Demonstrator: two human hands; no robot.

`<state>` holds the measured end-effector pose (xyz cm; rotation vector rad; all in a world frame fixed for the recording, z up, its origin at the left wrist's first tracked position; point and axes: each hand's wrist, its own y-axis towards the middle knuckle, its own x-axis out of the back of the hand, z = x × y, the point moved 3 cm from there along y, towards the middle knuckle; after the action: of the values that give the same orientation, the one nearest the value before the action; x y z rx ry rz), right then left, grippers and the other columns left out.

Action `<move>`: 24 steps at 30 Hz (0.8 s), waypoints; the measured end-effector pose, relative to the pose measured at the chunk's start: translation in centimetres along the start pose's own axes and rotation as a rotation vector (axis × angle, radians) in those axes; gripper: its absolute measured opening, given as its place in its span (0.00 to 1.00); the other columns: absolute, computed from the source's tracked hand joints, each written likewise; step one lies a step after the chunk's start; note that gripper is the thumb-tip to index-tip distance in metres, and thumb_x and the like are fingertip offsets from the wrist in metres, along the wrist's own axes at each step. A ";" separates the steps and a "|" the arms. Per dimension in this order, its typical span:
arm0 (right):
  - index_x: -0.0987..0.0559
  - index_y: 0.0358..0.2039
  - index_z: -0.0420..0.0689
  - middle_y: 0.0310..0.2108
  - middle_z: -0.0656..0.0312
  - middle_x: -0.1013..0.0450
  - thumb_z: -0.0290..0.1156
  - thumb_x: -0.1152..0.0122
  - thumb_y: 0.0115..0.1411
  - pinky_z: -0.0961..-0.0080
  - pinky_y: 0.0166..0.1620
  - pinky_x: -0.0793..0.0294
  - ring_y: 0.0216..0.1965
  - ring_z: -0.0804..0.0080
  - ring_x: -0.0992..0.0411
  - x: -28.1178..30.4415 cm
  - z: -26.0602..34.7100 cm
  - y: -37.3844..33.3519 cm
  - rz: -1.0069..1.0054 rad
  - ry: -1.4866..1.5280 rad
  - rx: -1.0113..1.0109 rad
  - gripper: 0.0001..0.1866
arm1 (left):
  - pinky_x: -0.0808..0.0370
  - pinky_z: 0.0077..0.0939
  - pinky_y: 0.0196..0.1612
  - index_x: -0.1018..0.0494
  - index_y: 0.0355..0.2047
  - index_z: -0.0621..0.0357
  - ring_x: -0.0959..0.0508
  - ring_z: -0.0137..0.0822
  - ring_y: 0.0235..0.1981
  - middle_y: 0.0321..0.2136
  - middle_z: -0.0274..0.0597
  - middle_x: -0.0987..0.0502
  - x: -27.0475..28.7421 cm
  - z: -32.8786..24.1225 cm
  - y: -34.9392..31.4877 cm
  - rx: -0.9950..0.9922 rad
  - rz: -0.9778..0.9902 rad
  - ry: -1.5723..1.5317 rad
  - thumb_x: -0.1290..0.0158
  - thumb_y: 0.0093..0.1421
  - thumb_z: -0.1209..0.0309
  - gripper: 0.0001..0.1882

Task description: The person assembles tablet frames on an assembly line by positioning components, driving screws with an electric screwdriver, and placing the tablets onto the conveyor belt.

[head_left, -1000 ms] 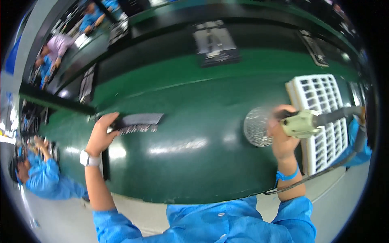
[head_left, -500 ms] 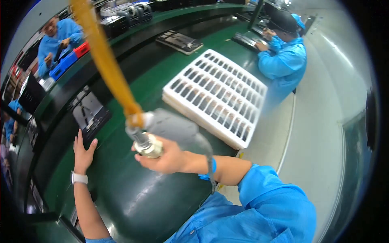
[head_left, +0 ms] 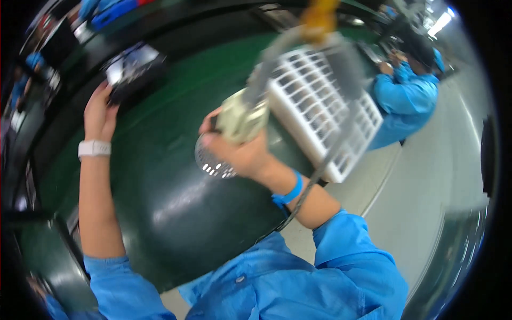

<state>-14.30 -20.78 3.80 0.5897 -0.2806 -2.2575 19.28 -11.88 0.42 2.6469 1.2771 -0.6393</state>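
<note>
My right hand point(head_left: 242, 152) is wrapped round a cream-coloured, corded power tool point(head_left: 242, 117) in the middle of the picture. It hangs from a blurred yellow hanger point(head_left: 320, 18). Below the hand, a round see-through disc with bright slots point(head_left: 216, 162) shows over the bench; the tool's tip is hidden. At the upper left lies a dark flat device with a shiny silver panel point(head_left: 133, 64). My left hand point(head_left: 100, 114) is at its left corner, fingers and thumb on either side of the edge.
A white gridded tray point(head_left: 325, 106) with many slots stands on the green bench point(head_left: 160, 181) to the right. A grey cable point(head_left: 328, 160) runs across my right forearm. Beyond the tray, a co-worker in blue point(head_left: 402, 106) sits at the bench. A blue bin point(head_left: 114, 13) stands far left.
The view has shifted, so the bench things sit higher. My left hand, spread beside the device before, is now at its corner. My right hand has carried the power tool rightward and away from me.
</note>
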 end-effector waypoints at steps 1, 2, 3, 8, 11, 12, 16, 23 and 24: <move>0.25 0.39 0.40 0.35 0.62 0.25 0.18 0.35 0.54 0.83 0.27 0.27 0.25 0.81 0.29 0.0 1.1 0.5 0.057 -0.069 -0.112 0.12 | 0.27 0.25 0.49 0.31 0.55 0.67 0.24 0.32 0.45 0.46 0.42 0.23 -0.6 -0.4 -2.0 0.024 -0.054 -0.002 0.48 0.65 0.74 0.19; 0.24 0.38 0.39 0.32 0.62 0.25 0.16 0.36 0.53 0.84 0.23 0.31 0.20 0.83 0.32 -0.2 0.8 0.6 0.010 -0.031 -0.080 0.12 | 0.27 0.25 0.49 0.31 0.55 0.67 0.24 0.31 0.45 0.47 0.42 0.23 -1.0 -0.6 -4.4 0.018 -0.070 -0.016 0.48 0.65 0.74 0.19; 0.24 0.38 0.37 0.26 0.62 0.27 0.15 0.38 0.52 0.84 0.23 0.33 0.19 0.82 0.32 -0.2 0.7 0.5 -0.006 -0.045 -0.107 0.12 | 0.27 0.24 0.49 0.31 0.56 0.68 0.24 0.31 0.45 0.47 0.43 0.23 -1.0 -0.5 -7.0 0.019 -0.081 -0.030 0.48 0.66 0.74 0.19; 0.24 0.38 0.34 0.21 0.62 0.30 0.17 0.40 0.52 0.84 0.22 0.35 0.18 0.81 0.34 -0.5 0.7 0.5 -0.010 -0.061 -0.168 0.11 | 0.28 0.24 0.53 0.33 0.57 0.68 0.24 0.30 0.49 0.49 0.44 0.24 -1.0 -0.9 -19.6 -0.043 -0.173 0.112 0.47 0.65 0.75 0.20; 0.25 0.38 0.33 0.20 0.62 0.30 0.17 0.41 0.52 0.82 0.23 0.34 0.18 0.80 0.34 -1.1 0.2 0.0 -0.006 -0.056 -0.206 0.11 | 0.28 0.23 0.53 0.30 0.55 0.70 0.24 0.30 0.48 0.47 0.44 0.23 1.1 0.9 -25.6 0.018 -0.262 0.173 0.46 0.65 0.78 0.18; 0.25 0.39 0.34 0.20 0.62 0.31 0.17 0.42 0.52 0.80 0.23 0.34 0.17 0.79 0.35 -1.1 0.0 -0.2 0.016 -0.048 -0.219 0.12 | 0.28 0.23 0.53 0.30 0.55 0.70 0.24 0.30 0.48 0.48 0.44 0.23 1.7 1.7 -26.9 0.044 -0.256 0.150 0.46 0.64 0.79 0.19; 0.27 0.40 0.34 0.19 0.61 0.32 0.17 0.44 0.53 0.76 0.25 0.33 0.16 0.78 0.37 -1.4 -0.3 -0.6 0.084 -0.028 -0.204 0.12 | 0.29 0.24 0.55 0.28 0.52 0.71 0.24 0.32 0.49 0.52 0.49 0.25 1.5 2.7 -29.0 -0.049 -0.262 0.421 0.46 0.64 0.79 0.16; 0.27 0.40 0.35 0.20 0.61 0.32 0.16 0.46 0.53 0.76 0.26 0.33 0.17 0.78 0.37 -2.2 -0.6 -1.2 0.101 -0.102 -0.205 0.12 | 0.31 0.39 0.56 0.22 0.44 0.67 0.30 0.50 0.54 0.59 0.53 0.29 0.0 1.4 -28.5 -0.359 -0.063 1.283 0.31 0.45 0.70 0.25; 0.27 0.40 0.35 0.20 0.61 0.32 0.16 0.46 0.53 0.77 0.25 0.33 0.17 0.79 0.37 -2.4 -0.6 -1.2 0.099 -0.110 -0.210 0.12 | 0.31 0.39 0.56 0.22 0.43 0.67 0.30 0.50 0.54 0.59 0.53 0.30 -0.2 1.5 -28.5 -0.382 -0.047 1.278 0.29 0.42 0.69 0.27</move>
<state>-13.35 -18.17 3.63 0.3346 -0.1215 -2.1920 -3.27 5.55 0.96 2.5740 1.3910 1.3845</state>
